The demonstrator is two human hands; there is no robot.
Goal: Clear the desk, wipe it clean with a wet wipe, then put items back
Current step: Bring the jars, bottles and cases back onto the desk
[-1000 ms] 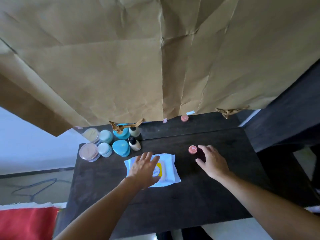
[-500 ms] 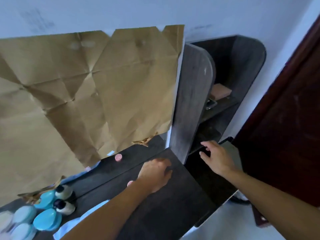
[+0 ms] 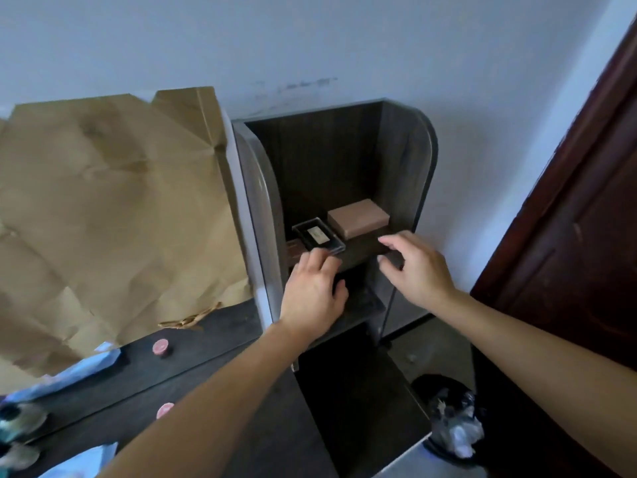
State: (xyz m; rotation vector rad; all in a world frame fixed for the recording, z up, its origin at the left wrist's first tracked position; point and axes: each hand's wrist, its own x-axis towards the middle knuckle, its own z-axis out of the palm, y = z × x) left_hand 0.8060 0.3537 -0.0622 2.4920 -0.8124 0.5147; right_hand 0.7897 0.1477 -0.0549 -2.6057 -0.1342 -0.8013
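A dark side shelf unit (image 3: 410,160) stands at the right end of the dark desk (image 3: 220,339). On its upper shelf lie a black clear-lidded case (image 3: 319,234) and a pink-beige box (image 3: 358,217). My left hand (image 3: 312,294) reaches to the shelf front, fingertips just under the black case, holding nothing. Right of it, my right hand (image 3: 415,267) hovers at the shelf edge below the beige box, fingers curled apart and empty. A small pink-lidded jar (image 3: 161,347) sits at the desk's back, and another pink lid (image 3: 165,409) shows beside my left forearm. The wet wipe pack (image 3: 82,460) is at the bottom left.
Creased brown paper (image 3: 103,215) covers the wall behind the desk. Blurred bottles (image 3: 17,420) sit at the far left edge. A dark bin with a crumpled plastic bag (image 3: 451,419) stands on the floor right of the desk. A dark red door (image 3: 579,236) is on the right.
The view has swung right from the desk to the shelf unit. Both hands left the wipe pack and the jar and rose to the upper shelf.
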